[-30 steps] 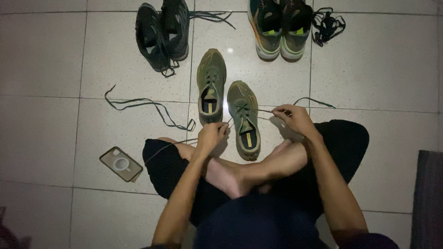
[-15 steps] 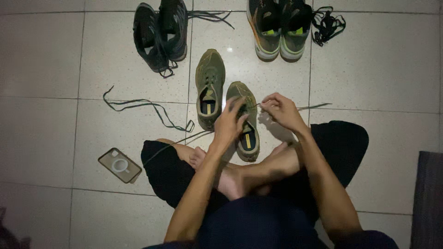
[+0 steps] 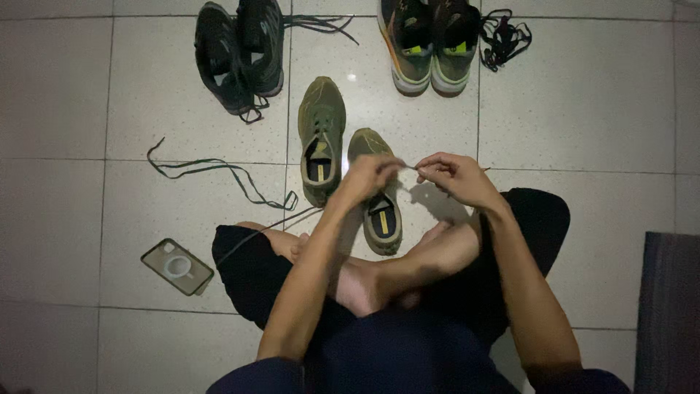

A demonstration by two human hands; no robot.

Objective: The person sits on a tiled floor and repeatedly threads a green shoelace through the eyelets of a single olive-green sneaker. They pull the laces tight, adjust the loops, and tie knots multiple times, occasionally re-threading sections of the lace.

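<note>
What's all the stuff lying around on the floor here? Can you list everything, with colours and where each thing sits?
Olive-green shoes: two, side by side on the tiles in front of the person; the hands work over the nearer one.
Shoelace: one, thin, dark, held between both hands above the nearer shoe.
Black shoes: two, top left.
Green-and-orange shoes: two, top centre.
Bundled dark laces: one heap, right of those shoes.
Loose dark lace: one, left of the olive pair.
Phone in clear case: one, lower left.
Dark mat: one, right edge.
Tiled floor: pale, speckled.
Left hand: fingers pinching the lace.
Right hand: fingers pinching the lace.
Legs: crossed, bare feet, dark shorts.
</note>
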